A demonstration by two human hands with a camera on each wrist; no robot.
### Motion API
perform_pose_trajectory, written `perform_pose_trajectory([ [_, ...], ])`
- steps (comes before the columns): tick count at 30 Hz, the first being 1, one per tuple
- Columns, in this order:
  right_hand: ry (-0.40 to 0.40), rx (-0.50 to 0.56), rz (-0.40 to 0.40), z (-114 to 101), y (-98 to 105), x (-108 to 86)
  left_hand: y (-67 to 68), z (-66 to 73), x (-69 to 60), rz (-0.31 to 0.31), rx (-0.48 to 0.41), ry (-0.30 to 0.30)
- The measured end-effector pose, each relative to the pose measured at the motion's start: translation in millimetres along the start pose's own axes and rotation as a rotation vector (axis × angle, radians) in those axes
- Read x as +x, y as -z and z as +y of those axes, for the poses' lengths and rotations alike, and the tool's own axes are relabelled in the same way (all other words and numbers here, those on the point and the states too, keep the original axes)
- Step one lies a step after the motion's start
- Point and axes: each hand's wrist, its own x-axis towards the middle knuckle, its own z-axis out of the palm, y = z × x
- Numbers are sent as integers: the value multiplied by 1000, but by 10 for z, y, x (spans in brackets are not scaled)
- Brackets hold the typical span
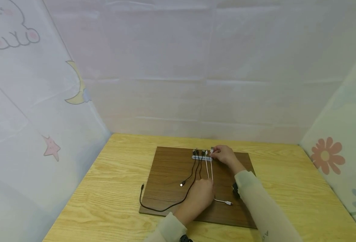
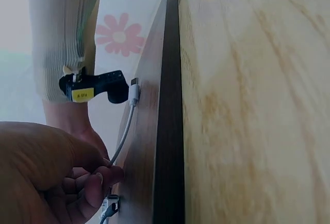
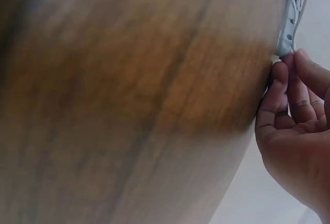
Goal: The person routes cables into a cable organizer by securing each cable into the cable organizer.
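Note:
On a dark brown board lies a narrow pale cable holder (image 1: pixel 198 157), with several black and white cables running through it. At its right end, my right hand (image 1: pixel 224 155) pinches a white USB cable (image 1: pixel 212 171) just below its plug. Lower on the board, my left hand (image 1: pixel 200 193) holds the same white cable between thumb and fingers; the left wrist view shows the cable (image 2: pixel 125 128) rising from that pinch to a small plug (image 2: pixel 134 91). In the right wrist view, my fingertips touch the end of the holder (image 3: pixel 286 36), partly hiding the cable there.
The brown board (image 1: pixel 165 168) rests on a yellow wood-grain table (image 1: pixel 105 174). A long black cable (image 1: pixel 165 210) curves past the board's left edge, and a shorter black cable ends in a plug (image 1: pixel 182 184). Patterned sheets hang behind and at both sides.

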Motion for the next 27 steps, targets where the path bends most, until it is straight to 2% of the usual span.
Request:
perform_pose_trajectory([
  [8, 9, -7, 3, -23, -29, 10, -3, 36, -7, -5, 106, -16],
  [13, -2, -20, 1, -42, -55, 17, 1, 46, -5, -29, 131, -8],
  [20, 10, -85, 30, -75, -83, 31, -25, 63, -7, -17, 158, -25],
  [27, 11, -116, 41, -73, -103, 28, -44, 91, -5, -43, 227, -45],
])
